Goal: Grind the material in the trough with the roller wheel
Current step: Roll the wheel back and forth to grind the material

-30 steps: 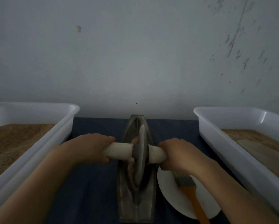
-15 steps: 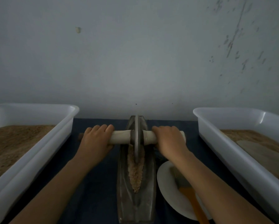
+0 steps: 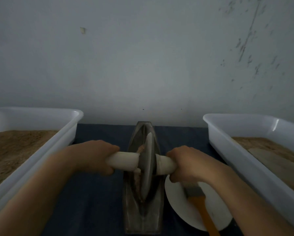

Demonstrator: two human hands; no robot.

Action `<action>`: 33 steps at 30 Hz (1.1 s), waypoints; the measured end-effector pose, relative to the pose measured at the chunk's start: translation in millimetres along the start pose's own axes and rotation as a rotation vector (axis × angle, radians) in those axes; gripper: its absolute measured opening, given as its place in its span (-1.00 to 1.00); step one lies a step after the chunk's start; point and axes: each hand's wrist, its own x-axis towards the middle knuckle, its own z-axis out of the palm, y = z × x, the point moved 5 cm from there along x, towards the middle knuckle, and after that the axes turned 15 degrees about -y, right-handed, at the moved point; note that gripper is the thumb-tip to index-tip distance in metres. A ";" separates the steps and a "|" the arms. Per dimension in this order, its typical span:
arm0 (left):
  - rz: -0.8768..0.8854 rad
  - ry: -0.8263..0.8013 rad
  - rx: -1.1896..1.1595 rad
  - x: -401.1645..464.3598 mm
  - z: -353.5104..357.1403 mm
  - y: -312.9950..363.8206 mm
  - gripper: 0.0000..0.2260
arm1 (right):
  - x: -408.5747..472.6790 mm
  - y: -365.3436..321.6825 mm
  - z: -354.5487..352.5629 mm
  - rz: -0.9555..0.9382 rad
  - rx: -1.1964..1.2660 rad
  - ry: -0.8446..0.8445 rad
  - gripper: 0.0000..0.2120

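Since half a second ago the roller wheel (image 3: pixel 148 165) has come back from the far end of the trough (image 3: pixel 143 217) toward the person, and now stands about midway along it, covering most of the heap of brownish material (image 3: pixel 140 149) that lay exposed in the channel. Both hands have drawn nearer with it.

The left hand (image 3: pixel 93 156) is wrapped round the left stub of the pale wooden axle (image 3: pixel 124 161), fingers curled over the top and the thumb beneath. The right hand (image 3: pixel 187 163) clamps the right stub in the same manner. The wheel's metal disc sits upright in the groove, leaning slightly to the left at its foot (the blur makes the exact tilt hard to judge). A little of the material shows just beyond the disc and along its left side, low in the groove.

The trough is a narrow, boat-shaped metal vessel lying lengthwise on a dark blue cloth (image 3: pixel 95 201). Just right of it rests a white plate (image 3: pixel 180 206), with a brush (image 3: pixel 196 200) lying on it, bristles toward the right wrist, orange handle running to the lower edge. A white plastic tub (image 3: pixel 40 155) holding brown powder stands at the left, and a second tub (image 3: pixel 245 160), likewise filled, at the right. A grey scuffed wall (image 3: pixel 142 57) rises behind.
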 end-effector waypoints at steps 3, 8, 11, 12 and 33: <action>0.021 -0.028 -0.041 0.1 1.6 -0.1 -0.73 | -2.0 -1.9 -2.1 -0.004 -0.022 -0.012 -0.87; -0.066 0.213 0.065 18.6 -0.4 -6.7 -0.72 | 19.0 5.1 -7.6 0.013 -0.066 0.238 -0.81; -0.150 0.524 0.229 27.7 -4.7 -8.8 -0.72 | 29.8 11.6 -9.2 0.032 -0.072 0.460 -0.84; -0.170 0.592 0.237 31.1 -4.4 -9.5 -0.71 | 33.8 13.0 -9.2 0.042 -0.077 0.511 -0.85; -0.003 -0.019 0.002 3.8 2.4 -5.5 -0.70 | 0.7 1.5 3.0 -0.062 -0.037 -0.009 -0.81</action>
